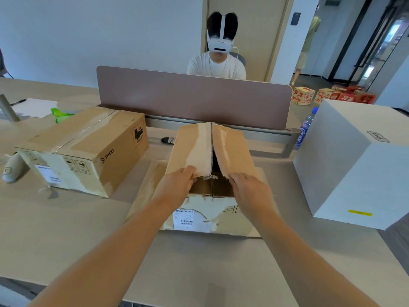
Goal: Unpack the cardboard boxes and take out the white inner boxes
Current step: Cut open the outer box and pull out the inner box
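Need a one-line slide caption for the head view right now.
Both hands, left hand and right hand, grip the top flaps of the middle cardboard box; white inner box stands alongside.

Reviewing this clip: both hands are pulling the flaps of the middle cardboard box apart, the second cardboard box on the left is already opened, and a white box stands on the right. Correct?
Not quite. In the head view the cardboard box on the left is not opened: its flaps lie flat and tape runs along the top. The rest holds: the left hand and right hand each grip a flap of the middle box, and the white box stands on the right.
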The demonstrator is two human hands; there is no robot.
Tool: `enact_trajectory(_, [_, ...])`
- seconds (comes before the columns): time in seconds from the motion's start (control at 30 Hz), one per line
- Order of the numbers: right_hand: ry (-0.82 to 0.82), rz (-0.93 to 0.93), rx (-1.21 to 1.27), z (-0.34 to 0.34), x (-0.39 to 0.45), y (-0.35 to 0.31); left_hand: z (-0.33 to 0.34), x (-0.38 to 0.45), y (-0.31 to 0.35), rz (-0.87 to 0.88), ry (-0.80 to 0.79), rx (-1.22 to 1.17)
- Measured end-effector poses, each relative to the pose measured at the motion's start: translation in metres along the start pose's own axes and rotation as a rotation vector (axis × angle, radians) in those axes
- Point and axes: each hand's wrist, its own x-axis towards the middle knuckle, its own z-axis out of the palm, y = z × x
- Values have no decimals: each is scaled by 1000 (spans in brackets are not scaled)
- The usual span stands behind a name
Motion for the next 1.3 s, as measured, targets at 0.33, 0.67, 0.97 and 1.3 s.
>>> enact_trajectory(0.33, [85, 286, 227, -21, 0, 0, -20, -8, -8, -240, 167, -247])
enact_trajectory(0.67, [-139, -5, -261, -33, -4, -12, -34, -12, 6, 83, -104, 556])
enact_trajectory(0.97, [-181, 147, -610, -54, -4, -4, -51, -22, 20, -302, -47, 908])
enact_trajectory(1.3, [-423, 510, -403, -19, -3, 30, -21, -15, -8, -550, -264, 700])
